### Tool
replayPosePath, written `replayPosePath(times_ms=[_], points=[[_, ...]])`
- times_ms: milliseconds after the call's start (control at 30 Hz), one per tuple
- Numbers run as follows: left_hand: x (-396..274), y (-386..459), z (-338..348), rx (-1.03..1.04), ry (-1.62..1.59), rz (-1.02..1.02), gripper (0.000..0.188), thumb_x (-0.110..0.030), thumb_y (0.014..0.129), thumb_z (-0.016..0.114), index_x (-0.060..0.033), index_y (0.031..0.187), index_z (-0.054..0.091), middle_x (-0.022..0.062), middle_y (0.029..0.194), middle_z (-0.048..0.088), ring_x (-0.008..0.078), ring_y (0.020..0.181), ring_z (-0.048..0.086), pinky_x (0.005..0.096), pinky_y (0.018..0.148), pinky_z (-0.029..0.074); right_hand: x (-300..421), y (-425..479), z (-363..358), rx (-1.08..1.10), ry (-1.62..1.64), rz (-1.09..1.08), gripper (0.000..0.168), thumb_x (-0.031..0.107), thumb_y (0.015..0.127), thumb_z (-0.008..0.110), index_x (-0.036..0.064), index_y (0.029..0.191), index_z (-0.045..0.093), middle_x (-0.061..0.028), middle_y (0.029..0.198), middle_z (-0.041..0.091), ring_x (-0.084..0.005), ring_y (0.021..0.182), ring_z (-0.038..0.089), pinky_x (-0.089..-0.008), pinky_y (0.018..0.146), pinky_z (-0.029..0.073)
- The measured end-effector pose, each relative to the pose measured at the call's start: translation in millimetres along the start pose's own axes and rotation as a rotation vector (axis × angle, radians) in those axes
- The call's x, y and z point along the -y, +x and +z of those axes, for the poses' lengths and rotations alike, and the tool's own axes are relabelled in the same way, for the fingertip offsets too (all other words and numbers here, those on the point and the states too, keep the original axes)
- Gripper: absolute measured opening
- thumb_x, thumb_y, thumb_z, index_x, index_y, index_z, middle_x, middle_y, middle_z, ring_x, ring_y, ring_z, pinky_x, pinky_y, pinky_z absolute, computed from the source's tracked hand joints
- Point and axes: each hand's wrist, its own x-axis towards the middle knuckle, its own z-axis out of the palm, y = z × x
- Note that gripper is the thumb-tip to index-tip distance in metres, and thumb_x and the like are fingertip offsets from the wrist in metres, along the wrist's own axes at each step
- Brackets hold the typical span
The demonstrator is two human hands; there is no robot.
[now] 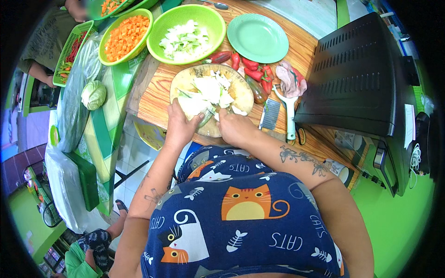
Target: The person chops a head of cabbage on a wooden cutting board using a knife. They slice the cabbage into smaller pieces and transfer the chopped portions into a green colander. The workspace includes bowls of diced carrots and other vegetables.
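A round wooden chopping board (245, 97) lies before me, heaped with cut pale cabbage (212, 87). My left hand (180, 121) presses a larger cabbage piece (191, 107) at the board's near left, thumb and fingers spread around it. Close on its right, my right hand (236, 127) is closed around what looks like a knife, mostly hidden, with a bit of white handle showing. Loose white scraps (239, 111) lie just beyond the right knuckles.
Behind the board stand a green colander (220, 33) of chopped cabbage, a bowl (104, 57) of diced carrots and a green plate (259, 38). Red peppers (253, 74), a peeler (289, 107) and a black oven (351, 76) are rightward. A whole cabbage (94, 95) and another person's hand (50, 81) are leftward.
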Motion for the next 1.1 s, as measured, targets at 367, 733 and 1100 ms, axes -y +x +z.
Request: replayPosePath(times_ms=[367, 733, 1100], points=[[24, 9, -3, 0.079, -0.578, -0.176, 0.062, -0.012, 0.073, 0.076, 0.0070, 0.122, 0.042, 0.0198, 0.113, 0.056, 0.0263, 0.103, 0.057, 0.0348, 0.089, 0.047, -39, -75, -13, 0.101, -0.086, 0.103, 0.031, 0.022, 0.088, 0.052, -0.004, 0.103, 0.045, -0.0247, 0.077, 0.064, -0.0396, 0.073, 0.063, -0.0481, 0.067, 0.050], [29, -7, -41, 0.182, -0.480, -0.219, 0.090, -0.013, 0.060, 0.085, 0.0052, 0.133, 0.035, 0.0199, 0.119, 0.055, 0.0244, 0.110, 0.055, 0.0328, 0.094, 0.044, -12, -32, -14, 0.108, -0.010, 0.108, 0.030, 0.024, 0.090, 0.047, -0.005, 0.100, 0.046, -0.0270, 0.084, 0.063, -0.0410, 0.081, 0.063, -0.0494, 0.073, 0.048], [-4, 22, -51, 0.470, -0.308, -0.099, 0.091, -0.026, 0.062, 0.084, 0.0059, 0.133, 0.038, 0.0233, 0.122, 0.053, 0.0263, 0.115, 0.052, 0.0334, 0.098, 0.041, -30, -75, -65, 0.158, 0.058, 0.171, 0.034, 0.027, 0.091, 0.048, -0.005, 0.103, 0.046, -0.0288, 0.087, 0.061, -0.0433, 0.084, 0.060, -0.0494, 0.074, 0.046]])
